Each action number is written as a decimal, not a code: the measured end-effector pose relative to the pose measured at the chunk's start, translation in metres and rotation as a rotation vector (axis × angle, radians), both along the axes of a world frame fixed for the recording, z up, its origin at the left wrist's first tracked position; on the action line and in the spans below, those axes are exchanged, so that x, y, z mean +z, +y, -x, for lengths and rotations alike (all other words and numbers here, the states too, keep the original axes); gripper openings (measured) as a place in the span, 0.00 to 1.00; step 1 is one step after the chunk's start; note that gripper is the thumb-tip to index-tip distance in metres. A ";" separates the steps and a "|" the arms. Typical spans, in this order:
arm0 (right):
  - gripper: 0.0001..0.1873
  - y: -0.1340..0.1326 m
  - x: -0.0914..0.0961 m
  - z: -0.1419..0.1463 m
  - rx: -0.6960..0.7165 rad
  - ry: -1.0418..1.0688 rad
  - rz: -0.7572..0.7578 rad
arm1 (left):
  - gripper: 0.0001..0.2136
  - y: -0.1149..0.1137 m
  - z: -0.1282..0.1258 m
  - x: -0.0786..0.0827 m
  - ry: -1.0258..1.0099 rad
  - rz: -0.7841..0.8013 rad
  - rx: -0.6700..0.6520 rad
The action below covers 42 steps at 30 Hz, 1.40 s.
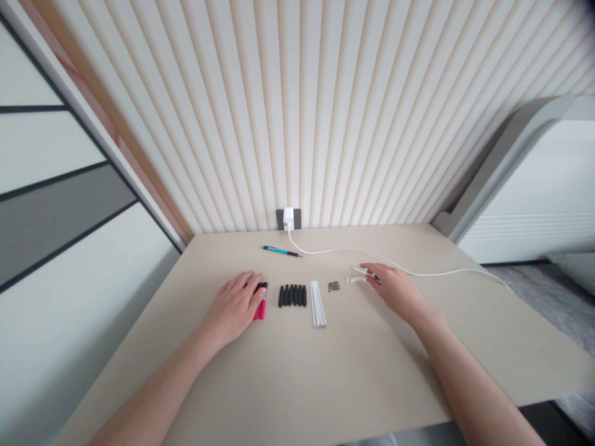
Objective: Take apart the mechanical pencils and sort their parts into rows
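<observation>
My left hand [237, 305] lies over a group of pink barrels with black ends [263, 302]. Its fingers are stretched out and cover part of the group. To the right is a row of several short black tubes [292, 295], then a bundle of thin white sticks with pointed ends [318, 305]. Small grey metal pieces [334, 286] sit beyond them. My right hand [390, 288] is closed in a pinch on a thin white stick [365, 271], with something dark showing by the fingers. Small white pieces [355, 279] lie just beside its fingertips.
A blue and black pen [281, 251] lies behind the rows on the beige table [297, 378]. From a white charger [289, 218] in the wall socket, a white cable [423, 274] runs across the back to the right edge. A ribbed wall [307, 111] stands behind.
</observation>
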State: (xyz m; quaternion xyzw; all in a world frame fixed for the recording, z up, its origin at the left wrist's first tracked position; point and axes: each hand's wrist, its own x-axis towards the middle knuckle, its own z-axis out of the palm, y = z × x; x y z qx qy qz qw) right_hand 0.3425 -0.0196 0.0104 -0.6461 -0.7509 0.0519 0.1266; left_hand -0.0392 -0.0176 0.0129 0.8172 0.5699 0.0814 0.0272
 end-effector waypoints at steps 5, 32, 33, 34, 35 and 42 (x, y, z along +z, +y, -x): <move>0.17 0.001 -0.003 0.000 0.020 -0.002 -0.005 | 0.22 0.001 0.000 -0.001 0.019 -0.006 -0.011; 0.17 -0.023 0.013 0.049 0.205 0.608 -0.273 | 0.14 -0.012 -0.026 0.016 -0.197 -0.277 -0.133; 0.17 -0.026 0.010 0.058 0.213 0.679 -0.262 | 0.12 -0.018 -0.033 0.018 -0.236 -0.263 -0.177; 0.16 -0.029 0.006 0.068 0.216 0.762 -0.233 | 0.11 -0.024 -0.042 0.019 -0.275 -0.234 -0.225; 0.16 -0.031 0.003 0.078 0.210 0.864 -0.197 | 0.10 -0.031 -0.050 0.020 -0.311 -0.187 -0.271; 0.10 -0.044 0.001 0.126 0.356 1.416 -0.008 | 0.07 -0.057 -0.085 0.011 -0.603 0.114 -0.338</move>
